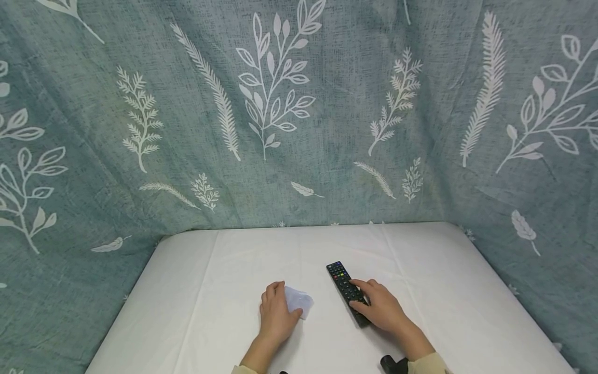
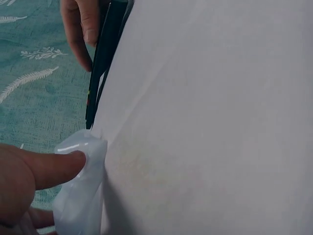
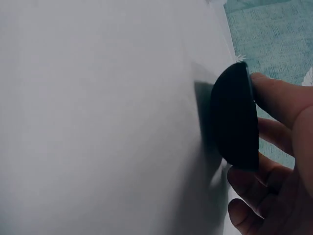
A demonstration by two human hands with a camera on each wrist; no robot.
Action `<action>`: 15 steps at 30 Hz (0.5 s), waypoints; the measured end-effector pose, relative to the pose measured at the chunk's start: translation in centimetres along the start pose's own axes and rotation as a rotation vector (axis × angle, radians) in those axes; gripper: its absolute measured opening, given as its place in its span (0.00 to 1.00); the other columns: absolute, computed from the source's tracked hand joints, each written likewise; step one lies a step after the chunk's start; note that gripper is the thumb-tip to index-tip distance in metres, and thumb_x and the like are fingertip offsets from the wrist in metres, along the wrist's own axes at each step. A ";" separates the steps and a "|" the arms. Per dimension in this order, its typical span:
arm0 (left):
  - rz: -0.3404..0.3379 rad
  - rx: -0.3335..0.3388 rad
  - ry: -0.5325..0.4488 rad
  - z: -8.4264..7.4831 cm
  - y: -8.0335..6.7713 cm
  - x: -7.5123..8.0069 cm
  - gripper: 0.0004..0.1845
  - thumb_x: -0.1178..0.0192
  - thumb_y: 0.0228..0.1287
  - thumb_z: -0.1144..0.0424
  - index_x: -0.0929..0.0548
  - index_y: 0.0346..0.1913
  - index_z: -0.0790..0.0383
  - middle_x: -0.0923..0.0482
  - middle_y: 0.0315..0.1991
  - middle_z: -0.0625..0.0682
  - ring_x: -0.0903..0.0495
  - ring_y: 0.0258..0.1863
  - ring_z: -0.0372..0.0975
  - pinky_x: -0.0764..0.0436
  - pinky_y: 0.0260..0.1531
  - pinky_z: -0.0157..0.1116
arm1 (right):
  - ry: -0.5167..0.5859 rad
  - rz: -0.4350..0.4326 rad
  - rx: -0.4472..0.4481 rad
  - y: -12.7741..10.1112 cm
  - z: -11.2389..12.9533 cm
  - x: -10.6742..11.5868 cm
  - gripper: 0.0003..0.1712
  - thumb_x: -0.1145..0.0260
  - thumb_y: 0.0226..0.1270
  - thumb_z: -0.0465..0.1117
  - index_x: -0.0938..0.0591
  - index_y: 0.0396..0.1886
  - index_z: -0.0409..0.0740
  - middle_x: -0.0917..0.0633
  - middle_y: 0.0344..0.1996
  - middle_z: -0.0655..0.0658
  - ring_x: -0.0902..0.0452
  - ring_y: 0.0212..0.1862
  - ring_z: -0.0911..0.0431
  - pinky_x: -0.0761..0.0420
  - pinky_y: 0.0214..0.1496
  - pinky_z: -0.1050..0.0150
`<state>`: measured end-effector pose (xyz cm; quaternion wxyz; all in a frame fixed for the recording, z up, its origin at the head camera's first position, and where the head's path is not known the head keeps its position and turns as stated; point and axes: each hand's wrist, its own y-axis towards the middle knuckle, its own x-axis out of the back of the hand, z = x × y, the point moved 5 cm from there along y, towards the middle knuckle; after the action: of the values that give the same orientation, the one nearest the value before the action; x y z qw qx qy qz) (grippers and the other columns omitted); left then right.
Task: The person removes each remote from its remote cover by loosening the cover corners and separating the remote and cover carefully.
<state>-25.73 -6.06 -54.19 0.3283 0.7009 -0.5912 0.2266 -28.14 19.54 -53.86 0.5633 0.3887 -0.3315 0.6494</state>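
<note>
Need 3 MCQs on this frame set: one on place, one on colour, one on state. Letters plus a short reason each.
1. Where does the remote control lie, relative to the wipe?
A. to its right
B. to its left
C. on top of it

2. What colour is the remote's body?
A. white
B. black
C. red

3. What is the left hand doing?
A. hanging above the table, holding nothing
B. gripping the remote
C. resting on the wipe, thumb against it

Answers:
1 A: in the head view the remote sits right of the wipe, with a gap between them.
2 B: its casing is black in all views.
3 C: the left wrist view shows the thumb on the wipe; the right hand grips the remote.
</note>
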 end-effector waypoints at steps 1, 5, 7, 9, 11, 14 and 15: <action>0.021 -0.015 -0.004 0.0 0.1 0.0 0.42 0.23 0.45 0.64 0.29 0.64 0.75 0.31 0.63 0.67 0.33 0.63 0.59 0.30 0.58 0.61 | 0.011 -0.002 -0.011 0.0 0.0 -0.1 0.33 0.29 0.62 0.53 0.23 0.66 0.54 0.18 0.42 0.50 0.29 0.38 0.60 0.25 0.39 0.62; 0.116 -0.075 -0.033 -0.2 0.4 0.1 0.41 0.25 0.48 0.68 0.31 0.66 0.76 0.33 0.66 0.68 0.34 0.65 0.61 0.32 0.61 0.63 | 0.046 -0.004 -0.029 -0.5 0.4 -0.2 0.34 0.27 0.59 0.53 0.23 0.65 0.52 0.19 0.37 0.52 0.32 0.33 0.60 0.30 0.32 0.65; 0.158 -0.112 -0.048 -0.3 0.5 0.1 0.40 0.27 0.49 0.69 0.32 0.67 0.76 0.34 0.67 0.69 0.35 0.66 0.62 0.32 0.63 0.63 | 0.055 -0.004 -0.035 -0.7 0.6 -0.3 0.35 0.26 0.59 0.54 0.23 0.65 0.51 0.20 0.35 0.52 0.34 0.30 0.60 0.33 0.30 0.66; 0.213 -0.141 -0.062 -0.3 0.6 0.0 0.40 0.30 0.52 0.71 0.34 0.68 0.76 0.35 0.68 0.69 0.36 0.68 0.62 0.33 0.66 0.62 | 0.053 -0.009 -0.035 -0.9 0.8 -0.4 0.35 0.26 0.58 0.54 0.23 0.65 0.50 0.21 0.33 0.53 0.34 0.30 0.60 0.34 0.29 0.66; 0.269 -0.166 -0.069 -0.3 0.8 -0.2 0.40 0.32 0.54 0.72 0.36 0.70 0.75 0.37 0.70 0.68 0.37 0.70 0.62 0.33 0.68 0.60 | 0.042 -0.013 -0.040 -1.1 0.9 -0.6 0.36 0.26 0.58 0.55 0.23 0.65 0.50 0.22 0.33 0.53 0.35 0.29 0.60 0.35 0.28 0.67; 0.353 -0.196 -0.078 -0.2 1.0 -0.6 0.40 0.36 0.57 0.72 0.39 0.73 0.72 0.41 0.74 0.66 0.40 0.73 0.61 0.35 0.71 0.58 | 0.026 -0.024 -0.051 -1.3 1.0 -0.8 0.37 0.26 0.57 0.57 0.23 0.65 0.50 0.22 0.32 0.54 0.35 0.29 0.60 0.34 0.28 0.67; 0.374 -0.207 -0.080 -0.2 1.0 -0.6 0.40 0.37 0.57 0.72 0.40 0.73 0.71 0.42 0.75 0.66 0.41 0.74 0.61 0.36 0.71 0.57 | 0.023 -0.027 -0.054 -1.4 1.1 -0.9 0.37 0.25 0.57 0.57 0.23 0.65 0.50 0.22 0.32 0.54 0.35 0.29 0.60 0.34 0.27 0.67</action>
<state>-26.82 -5.58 -54.31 0.3270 0.5501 -0.7436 0.1937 -26.56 18.41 -54.13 0.5861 0.3703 -0.3374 0.6368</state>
